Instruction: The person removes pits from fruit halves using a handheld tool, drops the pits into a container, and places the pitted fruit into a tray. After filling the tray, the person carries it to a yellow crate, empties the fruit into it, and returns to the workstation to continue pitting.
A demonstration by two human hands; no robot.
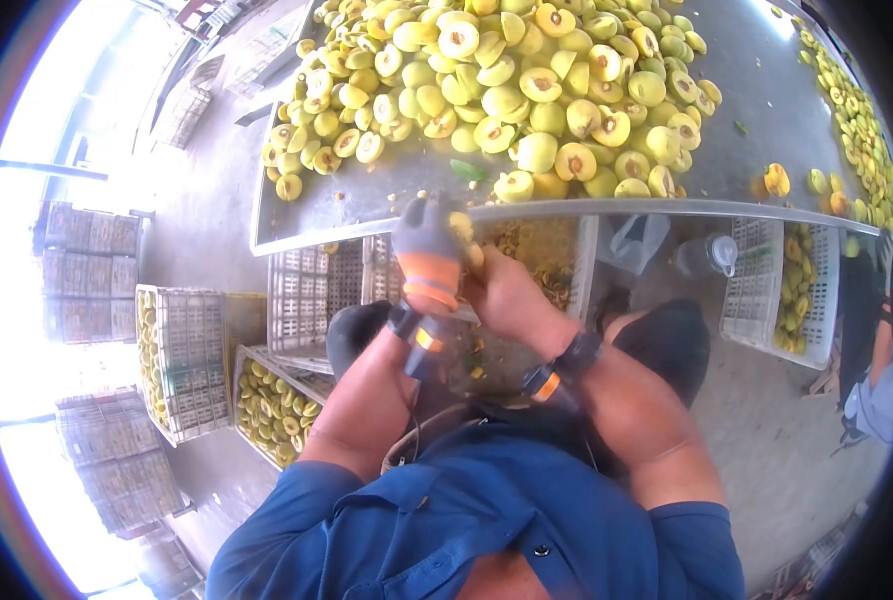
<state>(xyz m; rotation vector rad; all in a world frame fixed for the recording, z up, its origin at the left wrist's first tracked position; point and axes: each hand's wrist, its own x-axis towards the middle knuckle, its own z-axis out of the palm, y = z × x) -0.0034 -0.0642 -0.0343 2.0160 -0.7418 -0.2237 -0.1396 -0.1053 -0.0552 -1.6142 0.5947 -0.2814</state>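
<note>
My left hand (429, 250), in a grey and orange glove, is closed around a yellow-green stone fruit (460, 227) at the table's near edge. Bare and close beside it, my right hand (509, 297) has its fingers curled in against the fruit; whatever they grip is hidden. Just beyond both hands, a large heap of halved yellow-green stone fruit (506, 100) covers much of the metal table (366, 195), many halves showing brown pits or hollows. Below the hands stands a crate (584, 270) with brownish scraps in it.
Crates of fruit (181, 365) stand on the floor at left, with another crate (753, 285) under the table at right. A clear plastic jug (701, 257) and a plastic bag (638, 243) sit between. Another person's sleeve (876, 405) shows at far right.
</note>
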